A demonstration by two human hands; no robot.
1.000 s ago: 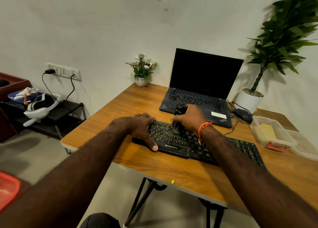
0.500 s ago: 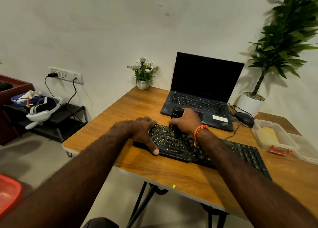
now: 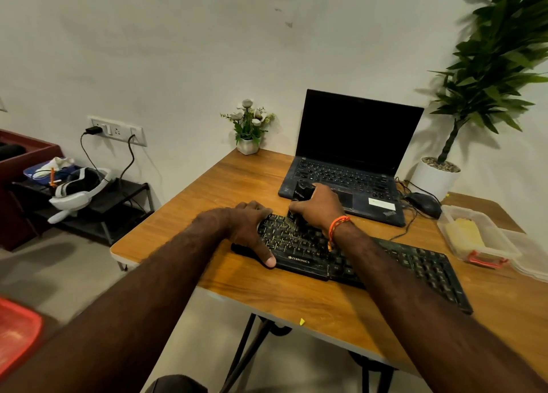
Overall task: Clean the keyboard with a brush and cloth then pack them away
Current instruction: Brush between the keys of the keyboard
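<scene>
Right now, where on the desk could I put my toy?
Bare wood lies between the flower pot, laptop and keyboard, and along the near edge before the keyboard. The right end is crowded: mouse, cables, plastic container.

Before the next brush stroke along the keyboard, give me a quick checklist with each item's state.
1. Right hand grips brush: ok.
2. Bristles on keyboard keys: ok.
3. Left hand steadies the keyboard's left end, thumb on its front edge: ok.
4. Keys to the right free of objects: ok.
5. Cloth in open container, ready: cannot tell; something yellow lies inside.
6. Keys already clean: cannot tell.
</scene>
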